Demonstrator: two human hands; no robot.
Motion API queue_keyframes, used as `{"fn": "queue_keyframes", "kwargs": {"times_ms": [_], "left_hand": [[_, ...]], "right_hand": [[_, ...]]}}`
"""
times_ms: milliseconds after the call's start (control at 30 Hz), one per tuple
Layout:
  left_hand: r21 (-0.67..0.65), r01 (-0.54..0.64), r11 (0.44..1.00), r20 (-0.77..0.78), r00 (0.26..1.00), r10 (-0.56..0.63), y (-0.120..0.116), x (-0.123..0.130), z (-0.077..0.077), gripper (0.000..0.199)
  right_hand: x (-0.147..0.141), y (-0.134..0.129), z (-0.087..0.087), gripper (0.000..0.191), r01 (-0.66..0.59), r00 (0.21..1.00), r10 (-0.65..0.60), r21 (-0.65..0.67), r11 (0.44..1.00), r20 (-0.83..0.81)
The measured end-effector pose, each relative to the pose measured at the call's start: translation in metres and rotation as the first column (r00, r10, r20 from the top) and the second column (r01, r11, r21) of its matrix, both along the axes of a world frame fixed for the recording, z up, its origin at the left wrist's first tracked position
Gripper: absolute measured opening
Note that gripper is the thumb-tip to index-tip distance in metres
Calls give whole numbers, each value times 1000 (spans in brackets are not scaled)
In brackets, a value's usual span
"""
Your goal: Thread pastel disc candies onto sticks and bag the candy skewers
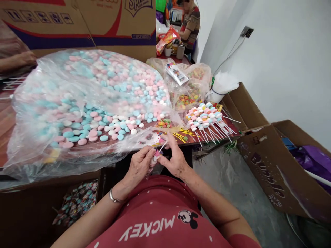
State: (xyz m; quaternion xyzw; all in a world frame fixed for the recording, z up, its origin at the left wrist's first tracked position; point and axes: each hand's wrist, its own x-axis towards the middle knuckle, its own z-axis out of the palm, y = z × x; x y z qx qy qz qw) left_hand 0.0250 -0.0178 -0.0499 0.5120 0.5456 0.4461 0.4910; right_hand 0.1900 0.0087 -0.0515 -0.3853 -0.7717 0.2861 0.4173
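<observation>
My left hand is closed around a marshmallow stick, pink and white in a clear wrapper, low in front of the table edge. Its white stick points up and right. From the other side my right hand grips it too, thumb on the wrapped candy and index finger by the stick's end. Just beyond lie clear printed bags, yellow twist ties and a few gummy rings. Finished-looking marshmallow skewers are piled to the right, their sticks over the edge.
A big clear bag spills pink, blue and white marshmallows. Behind it stands a large cardboard box. Bags of gummy rings and a white tub sit right. An open box stands on the floor. Two other people are nearby.
</observation>
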Motion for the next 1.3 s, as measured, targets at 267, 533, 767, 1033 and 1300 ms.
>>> {"fn": "queue_keyframes", "kwargs": {"times_ms": [267, 533, 767, 1033, 1300], "left_hand": [[110, -71, 991, 6, 998, 70, 3, 12, 2, 27], [-98, 54, 994, 369, 929, -14, -2, 6, -8, 33], [-263, 202, 944, 553, 833, -24, 10, -3, 6, 37], [-353, 619, 702, 678, 686, -264, 15, -21, 3, 36], [-319, 668, 672, 633, 678, -374, 9, -25, 4, 37]], "right_hand": [[-15, -9, -6, 18, 49, 973, -127, -359, 932, -195], [-14, -9, -10, 23, 81, 950, -161, -287, 955, -268], [-7, -6, -12, 25, -214, 911, 57, -348, 913, -409], [7, 0, -10, 20, -241, 970, 234, -130, 962, -72], [2, -5, -6, 23, -198, 980, 198, -16, 980, 8]]}}
